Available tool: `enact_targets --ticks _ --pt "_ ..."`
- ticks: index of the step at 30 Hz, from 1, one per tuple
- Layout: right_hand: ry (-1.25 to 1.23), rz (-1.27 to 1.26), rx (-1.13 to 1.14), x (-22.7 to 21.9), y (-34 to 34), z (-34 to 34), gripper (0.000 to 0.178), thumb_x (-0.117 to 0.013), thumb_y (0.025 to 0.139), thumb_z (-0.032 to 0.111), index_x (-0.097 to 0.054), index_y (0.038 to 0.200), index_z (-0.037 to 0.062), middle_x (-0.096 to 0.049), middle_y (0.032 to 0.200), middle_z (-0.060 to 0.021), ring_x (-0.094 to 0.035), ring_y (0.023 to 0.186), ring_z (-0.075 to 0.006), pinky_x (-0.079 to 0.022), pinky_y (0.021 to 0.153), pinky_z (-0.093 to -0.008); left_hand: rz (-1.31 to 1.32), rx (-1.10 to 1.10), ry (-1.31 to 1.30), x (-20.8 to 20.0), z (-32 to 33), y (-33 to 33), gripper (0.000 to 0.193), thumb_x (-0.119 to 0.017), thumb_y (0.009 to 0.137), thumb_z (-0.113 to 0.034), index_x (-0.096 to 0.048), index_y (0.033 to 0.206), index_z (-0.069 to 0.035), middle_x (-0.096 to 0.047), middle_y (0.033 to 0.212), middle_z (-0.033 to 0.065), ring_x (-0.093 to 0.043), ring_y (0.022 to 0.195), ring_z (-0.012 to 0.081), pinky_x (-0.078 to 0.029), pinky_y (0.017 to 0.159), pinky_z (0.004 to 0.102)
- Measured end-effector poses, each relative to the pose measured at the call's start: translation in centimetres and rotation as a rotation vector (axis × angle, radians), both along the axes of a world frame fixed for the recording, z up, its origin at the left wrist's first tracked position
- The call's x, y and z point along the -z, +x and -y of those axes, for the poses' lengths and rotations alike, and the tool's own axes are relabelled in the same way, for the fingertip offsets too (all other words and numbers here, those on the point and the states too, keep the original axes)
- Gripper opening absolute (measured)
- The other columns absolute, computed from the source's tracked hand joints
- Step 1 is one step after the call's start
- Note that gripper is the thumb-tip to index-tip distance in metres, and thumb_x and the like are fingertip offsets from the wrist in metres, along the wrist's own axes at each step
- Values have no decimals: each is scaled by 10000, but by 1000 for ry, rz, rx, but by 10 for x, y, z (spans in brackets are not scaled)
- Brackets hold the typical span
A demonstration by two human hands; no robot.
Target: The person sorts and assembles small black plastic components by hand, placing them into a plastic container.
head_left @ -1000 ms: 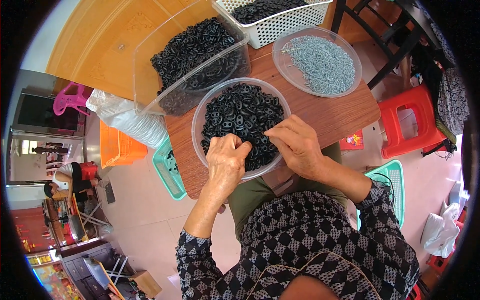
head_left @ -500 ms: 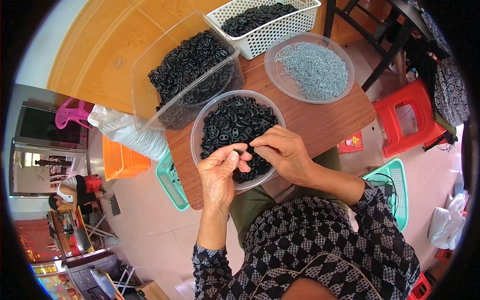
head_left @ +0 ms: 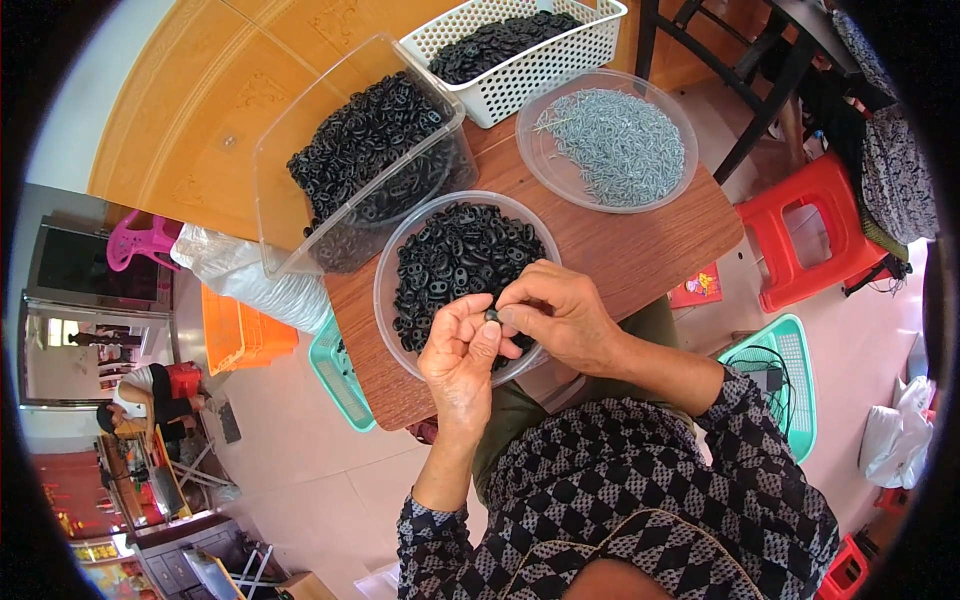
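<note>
Above the near rim of a round clear tub [head_left: 381,290], my two hands meet at the fingertips. My left hand [head_left: 461,345] pinches a small black oval part [head_left: 491,314] between thumb and fingers. The fingers of my right hand [head_left: 560,315] are closed at the same part; whether they hold a second small piece is hidden. Many black oval pieces [head_left: 455,255] with two holes fill the tub below. Beyond to the right, a round clear tray [head_left: 533,160] holds a heap of small silvery screws [head_left: 615,145].
On the wooden table [head_left: 640,250], a large clear bin [head_left: 275,215] and a white perforated basket [head_left: 540,80] hold more black pieces. Green baskets [head_left: 352,400] stand on the floor at both sides. A red stool [head_left: 810,230] is at right. Another person [head_left: 150,395] sits far left.
My left hand has moved slightly right, bringing the fingertips of both hands closer together. The black part now shows end-on between them. The whole view has shifted a little.
</note>
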State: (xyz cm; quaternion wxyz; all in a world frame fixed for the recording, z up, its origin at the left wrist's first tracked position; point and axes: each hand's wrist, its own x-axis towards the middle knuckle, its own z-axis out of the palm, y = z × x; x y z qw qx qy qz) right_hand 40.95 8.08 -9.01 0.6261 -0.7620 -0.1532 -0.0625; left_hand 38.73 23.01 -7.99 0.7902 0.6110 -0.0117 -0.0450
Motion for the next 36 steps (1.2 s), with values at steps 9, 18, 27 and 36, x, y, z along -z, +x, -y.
enact_targets --ticks 9,18,27,36 --pt "-51 102 -52 4 1 -1 101 -654 788 50 -651 887 27 -587 758 -51 -537 695 -172 -430 629 -298 77 -19 174 0 -1 -5 397 -553 888 26 -408 1256 47 -585 767 59 -537 623 101 -451 580 200" --pt "8 153 -24 25 -10 41 104 -650 777 137 -599 748 52 -592 717 -97 -579 715 -281 -456 634 -390 141 26 266 8 31 -11 455 -586 832 58 -453 1266 32 -622 761 50 -566 631 94 -470 583 190" --pt "676 -73 290 26 -40 94 111 -624 734 77 -594 682 -16 -617 595 -122 -611 528 -173 -472 490 -326 87 -128 304 5 137 -37 270 -640 858 -70 -580 1089 55 -621 866 111 -579 755 186 -479 685 312" --pt "857 90 441 19 -66 162 110 -602 734 39 -522 660 27 -567 660 -108 -561 675 -270 -420 626 -385 206 -48 560 -38 243 -71 258 -659 869 -182 -648 983 50 -656 891 147 -573 773 184 -447 669 343"
